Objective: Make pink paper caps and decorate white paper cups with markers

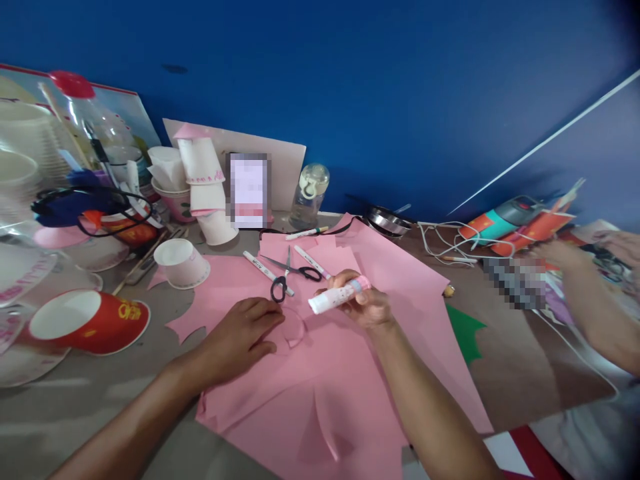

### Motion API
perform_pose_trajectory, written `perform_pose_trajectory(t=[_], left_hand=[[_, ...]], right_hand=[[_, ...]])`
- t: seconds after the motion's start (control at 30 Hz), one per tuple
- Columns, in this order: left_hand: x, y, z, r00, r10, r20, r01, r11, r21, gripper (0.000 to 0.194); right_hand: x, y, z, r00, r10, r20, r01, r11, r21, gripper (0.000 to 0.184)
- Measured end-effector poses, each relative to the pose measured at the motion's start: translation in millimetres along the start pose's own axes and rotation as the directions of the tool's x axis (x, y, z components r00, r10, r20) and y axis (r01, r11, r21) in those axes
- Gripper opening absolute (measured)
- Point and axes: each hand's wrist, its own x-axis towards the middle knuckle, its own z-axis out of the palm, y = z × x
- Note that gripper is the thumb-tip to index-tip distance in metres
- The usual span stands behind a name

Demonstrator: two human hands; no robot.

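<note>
My right hand point(369, 305) is closed around a white and pink glue stick point(336, 296), held tilted with its white end pointing left and down over the paper. My left hand point(240, 337) rests flat, fingers together, on a small round pink paper cut-out point(293, 331) that lies on large pink paper sheets point(325, 387). Black-handled scissors point(289, 275) lie just beyond my hands. A white marker point(260, 265) lies to their left, a second marker point(311, 260) to their right.
Paper cups point(181, 262), a red bowl point(90, 321) and stacked plates crowd the left. A bottle point(309, 193) and a white board point(280, 160) stand against the blue wall. Another person's arm point(590, 300) reaches in at right, near cables point(445, 243), a teal tool point(505, 217) and green paper point(465, 330).
</note>
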Motion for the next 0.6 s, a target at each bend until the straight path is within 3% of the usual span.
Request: perform_pose_trajectory(t=[0.1, 0.27, 0.47, 0.6], left_hand=[[0.2, -0.1, 0.2, 1.0, -0.008, 0.01, 0.008, 1.0, -0.003, 0.038], [2.2, 2.5, -1.7, 0.999, -0.037, 0.029, 0.038, 0.999, -0.007, 0.037], [1.2, 1.6, -1.8, 0.999, -0.033, 0.022, 0.034, 0.999, -0.016, 0.038], [0.9, 1.3, -2.5, 0.998, -0.041, 0.037, 0.041, 0.999, -0.012, 0.037]], right_hand=[[0.6, -3.1, 5.6, 0.997, 0.017, 0.078, -0.005, 0.987, -0.159, 0.036], [3.4, -6.0, 22.5, 0.959, 0.148, 0.242, -0.019, 0.884, -0.468, 0.032], [3.1, -12.3, 29.6, 0.906, 0.287, 0.312, -0.086, 0.845, -0.527, 0.033], [2.4, -11.4, 25.1, 0.892, 0.26, 0.37, -0.057, 0.876, -0.478, 0.034]])
